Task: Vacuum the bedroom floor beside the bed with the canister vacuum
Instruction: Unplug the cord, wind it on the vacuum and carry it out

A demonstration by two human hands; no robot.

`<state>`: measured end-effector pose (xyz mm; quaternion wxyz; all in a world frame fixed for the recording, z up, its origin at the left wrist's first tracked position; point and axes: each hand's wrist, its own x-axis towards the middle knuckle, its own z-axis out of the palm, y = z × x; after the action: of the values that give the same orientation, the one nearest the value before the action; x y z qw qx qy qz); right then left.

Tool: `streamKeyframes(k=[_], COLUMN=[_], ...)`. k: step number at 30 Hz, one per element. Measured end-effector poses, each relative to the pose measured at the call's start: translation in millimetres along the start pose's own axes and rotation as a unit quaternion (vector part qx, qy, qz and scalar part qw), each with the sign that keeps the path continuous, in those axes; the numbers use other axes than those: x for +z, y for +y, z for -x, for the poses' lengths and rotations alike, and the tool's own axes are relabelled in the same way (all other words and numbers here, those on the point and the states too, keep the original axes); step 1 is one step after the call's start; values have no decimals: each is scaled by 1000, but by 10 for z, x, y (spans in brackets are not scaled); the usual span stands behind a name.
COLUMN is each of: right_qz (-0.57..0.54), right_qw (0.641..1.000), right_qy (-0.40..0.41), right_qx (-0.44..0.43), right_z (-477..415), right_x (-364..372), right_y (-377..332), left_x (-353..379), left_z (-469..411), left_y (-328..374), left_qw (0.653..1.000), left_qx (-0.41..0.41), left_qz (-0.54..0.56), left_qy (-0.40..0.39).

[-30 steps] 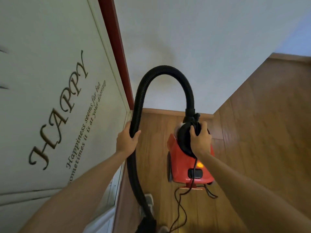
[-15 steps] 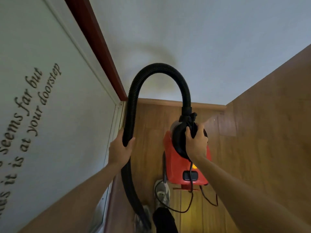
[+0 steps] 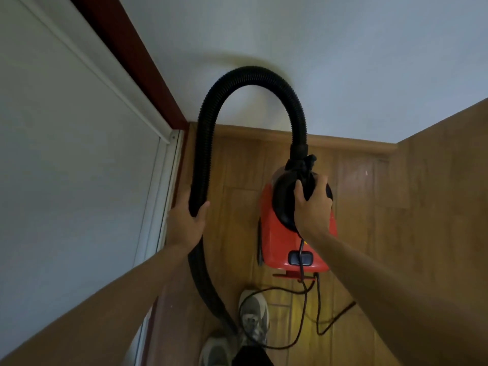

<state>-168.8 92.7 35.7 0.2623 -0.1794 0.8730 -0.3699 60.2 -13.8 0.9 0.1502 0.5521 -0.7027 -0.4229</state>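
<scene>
A red canister vacuum (image 3: 274,241) with a black top hangs over the wooden floor (image 3: 396,233), lifted by my right hand (image 3: 313,207), which grips its black carry handle (image 3: 307,186). A ribbed black hose (image 3: 250,77) arches up from the vacuum's front and comes down on the left. My left hand (image 3: 186,223) grips that hose partway down; below it the hose runs past my feet out of view. The black power cord (image 3: 303,299) dangles from the vacuum's rear and loops on the floor.
A white door (image 3: 66,167) with a dark red frame (image 3: 132,54) stands close on the left. A white wall (image 3: 343,62) with a wooden skirting (image 3: 343,143) lies ahead. My grey shoes (image 3: 253,315) stand beside the cord loops.
The view has moved forward and right along the door, so its lettering has left the frame. Both hands keep the same grips on hose and handle. My shoes now show.
</scene>
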Motion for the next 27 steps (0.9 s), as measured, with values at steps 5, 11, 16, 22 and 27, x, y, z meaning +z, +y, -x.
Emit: streamKeyframes(k=[5,11,16,22,27], right_qz=[-13,-21,-23,-22,-15], right_qw=[1000,1000,1000,998,998], right_qy=[1,1,-2,2,8], right_qx=[1,1,6,59,59], right_z=[-214,-364,-443,-435,-370], right_x=[293,599,823,1023,1122], right_y=[189,349,481,656,764], left_x=[155,172,267,285,303], left_z=[-313,-573,-699,-823,-944], left_y=[-208,-525,-675,-849,-923], left_qw=[1000,999,999,997,995], left_qx=[-6,-27,-38,-67,-90], left_qz=[-12,-40,-37,-48,-33], left_qy=[3,5,13,14,6])
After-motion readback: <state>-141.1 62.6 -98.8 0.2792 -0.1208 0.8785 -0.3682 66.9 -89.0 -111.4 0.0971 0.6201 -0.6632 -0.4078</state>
